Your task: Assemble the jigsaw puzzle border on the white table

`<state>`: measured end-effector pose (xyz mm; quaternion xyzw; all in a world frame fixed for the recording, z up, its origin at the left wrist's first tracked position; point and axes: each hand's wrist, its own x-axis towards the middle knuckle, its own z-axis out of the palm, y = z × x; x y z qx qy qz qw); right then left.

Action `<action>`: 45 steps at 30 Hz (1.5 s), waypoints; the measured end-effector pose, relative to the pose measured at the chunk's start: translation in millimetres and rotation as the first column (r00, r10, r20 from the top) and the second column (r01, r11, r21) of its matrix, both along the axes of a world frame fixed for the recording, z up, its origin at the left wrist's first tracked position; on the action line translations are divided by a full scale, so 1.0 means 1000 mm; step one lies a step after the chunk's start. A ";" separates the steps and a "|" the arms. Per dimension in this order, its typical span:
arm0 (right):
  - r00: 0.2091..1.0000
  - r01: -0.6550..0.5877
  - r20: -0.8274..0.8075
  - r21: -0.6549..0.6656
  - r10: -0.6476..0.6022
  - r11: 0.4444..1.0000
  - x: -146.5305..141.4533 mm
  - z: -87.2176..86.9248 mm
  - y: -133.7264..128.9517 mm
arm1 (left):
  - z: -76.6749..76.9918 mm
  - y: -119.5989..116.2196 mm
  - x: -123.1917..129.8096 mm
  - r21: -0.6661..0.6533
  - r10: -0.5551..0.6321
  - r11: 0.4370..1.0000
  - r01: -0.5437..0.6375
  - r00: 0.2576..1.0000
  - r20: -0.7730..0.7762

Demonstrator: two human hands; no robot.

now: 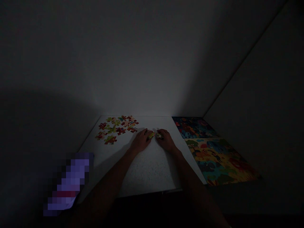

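Note:
My left hand (142, 139) is closed around a yellow-green jigsaw puzzle piece (151, 135) at the middle of the white table (152, 171). Just to the right, my right hand (166, 140) grips another jigsaw puzzle piece (159, 136), partly covered by the fingers. A narrow gap separates the two pieces, which are held low over the tabletop or on it; the dim light hides which. Left of my left hand lies a loose spread of jigsaw puzzle pieces (110, 139) in red, green and cream.
Two colourful pictures lie along the table's right side: a dark one (196, 126) at the back and a yellow animal scene (216, 161) nearer me. A pixelated purple object (71, 180) is at the front left. A pale wall (142, 69) rises behind the table.

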<state>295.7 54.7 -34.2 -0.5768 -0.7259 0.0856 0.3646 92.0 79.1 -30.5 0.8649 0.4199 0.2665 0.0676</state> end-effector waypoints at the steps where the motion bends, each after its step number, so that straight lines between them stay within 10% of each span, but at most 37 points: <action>1: 1.000 0.005 0.003 -0.001 -0.005 1.000 0.000 0.000 0.000 | 0.001 0.000 0.000 -0.006 0.002 1.000 -0.002 1.000 -0.004; 24: 0.977 0.059 0.203 0.051 -0.068 0.997 -0.013 -0.008 -0.010 | 0.003 -0.017 -0.004 0.012 -0.003 1.000 0.003 1.000 -0.006; 45: 0.905 0.052 0.424 -0.072 -0.016 0.996 -0.049 0.012 -0.090 | -0.009 -0.085 -0.052 0.075 0.006 0.997 0.000 0.996 -0.086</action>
